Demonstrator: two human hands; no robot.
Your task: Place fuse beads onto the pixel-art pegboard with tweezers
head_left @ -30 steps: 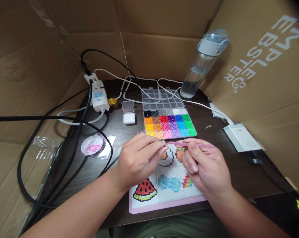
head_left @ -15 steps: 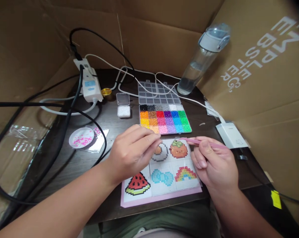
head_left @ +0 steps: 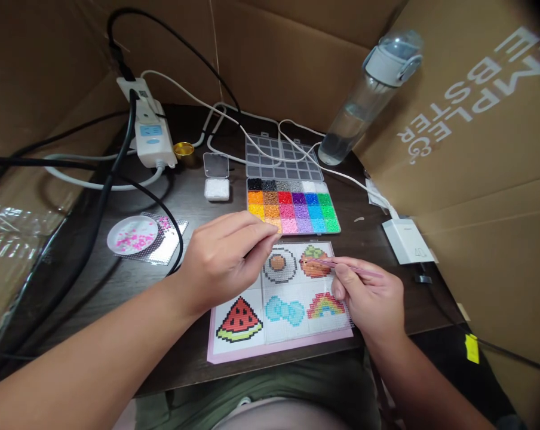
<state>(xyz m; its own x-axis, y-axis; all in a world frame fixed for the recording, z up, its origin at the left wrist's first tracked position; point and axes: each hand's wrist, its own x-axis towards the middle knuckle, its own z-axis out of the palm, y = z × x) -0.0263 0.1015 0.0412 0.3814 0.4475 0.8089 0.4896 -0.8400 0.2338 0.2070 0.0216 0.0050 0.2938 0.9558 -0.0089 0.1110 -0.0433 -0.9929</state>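
Pink tweezers (head_left: 348, 269) are held in my right hand (head_left: 375, 292), their tip over the orange fruit picture (head_left: 315, 266) on the pattern sheet. A clear pegboard (head_left: 288, 337) lies over the right part of that sheet. My left hand (head_left: 227, 257) hovers above the sheet's upper left, fingers pinched together; anything between them is too small or hidden to make out. Just beyond it stands the bead box (head_left: 302, 211), its compartments full of coloured beads. A watermelon picture (head_left: 239, 321), a blue bow (head_left: 284, 310) and a rainbow (head_left: 326, 306) show on the sheet.
To the left, a round dish (head_left: 132, 235) of pink beads rests partly on a small pegboard (head_left: 169, 245). Behind are a small white box (head_left: 217, 189), a gold cup (head_left: 184, 152), a power strip (head_left: 151, 128) and cables. A water bottle (head_left: 359, 107) and white charger (head_left: 407, 240) stand right.
The tweezers' tip has moved left and down from the fruit's upper right onto the fruit picture. My left hand stays pinched near the box. The whole view has shifted slightly.
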